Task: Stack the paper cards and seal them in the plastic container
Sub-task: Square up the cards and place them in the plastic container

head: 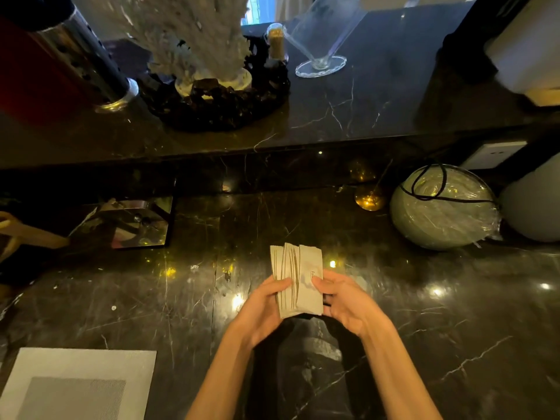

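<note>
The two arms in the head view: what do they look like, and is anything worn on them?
Both forearms are bare up to the picture's lower edge: no sleeves show. The left hand and the right hand wear no gloves. I see no watch, bracelet or ring on the wrists and fingers that show. The fingers are slender. No marks are visible.

Dim, glare-specked, wide-angle edge distortion.

The paper cards point(295, 280) are pale grey-white with thin gold edges, gathered in an uneven, slightly fanned stack held upright between both hands above the dark marble worktop point(439, 328), toward its near edge; small print marks the front card.
</note>
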Demonstrator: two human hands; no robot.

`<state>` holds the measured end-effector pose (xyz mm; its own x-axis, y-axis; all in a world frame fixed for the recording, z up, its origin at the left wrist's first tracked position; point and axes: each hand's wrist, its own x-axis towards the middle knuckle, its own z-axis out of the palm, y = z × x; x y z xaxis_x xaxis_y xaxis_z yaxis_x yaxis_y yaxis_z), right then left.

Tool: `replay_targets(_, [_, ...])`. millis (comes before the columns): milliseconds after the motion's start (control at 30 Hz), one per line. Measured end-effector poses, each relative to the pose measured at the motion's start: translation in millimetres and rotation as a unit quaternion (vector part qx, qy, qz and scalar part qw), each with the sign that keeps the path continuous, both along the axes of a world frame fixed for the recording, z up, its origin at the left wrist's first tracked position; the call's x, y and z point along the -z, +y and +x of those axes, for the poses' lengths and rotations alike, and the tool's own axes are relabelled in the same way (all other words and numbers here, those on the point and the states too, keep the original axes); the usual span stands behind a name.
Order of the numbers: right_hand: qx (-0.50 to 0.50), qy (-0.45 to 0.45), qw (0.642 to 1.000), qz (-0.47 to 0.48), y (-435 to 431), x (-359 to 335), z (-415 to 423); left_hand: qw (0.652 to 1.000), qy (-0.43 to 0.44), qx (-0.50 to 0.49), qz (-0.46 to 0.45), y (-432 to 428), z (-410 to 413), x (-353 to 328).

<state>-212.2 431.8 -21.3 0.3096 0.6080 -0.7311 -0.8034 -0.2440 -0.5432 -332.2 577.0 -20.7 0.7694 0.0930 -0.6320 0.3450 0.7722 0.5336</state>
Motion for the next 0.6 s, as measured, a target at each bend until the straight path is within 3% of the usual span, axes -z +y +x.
replay_targets(267, [0.015,-0.076,0.995,-0.055,-16.2,-32.4,-11.3,0.998,0.029,-0.017,0.053,-17.9,-21.0,-23.5])
replay_targets(433, [-0.034,-0.191,0.979,-0.064,-19.8,-71.6,-15.1,0.998,-0.025,-0.022,0.046,-29.3,-21.9,-47.9])
replay_targets(600, [-0.038,-0.170,0.984,-0.044,-29.6,-87.3,-27.4,0.994,-0.036,-0.024,0.096,-34.1,-28.4,-68.8])
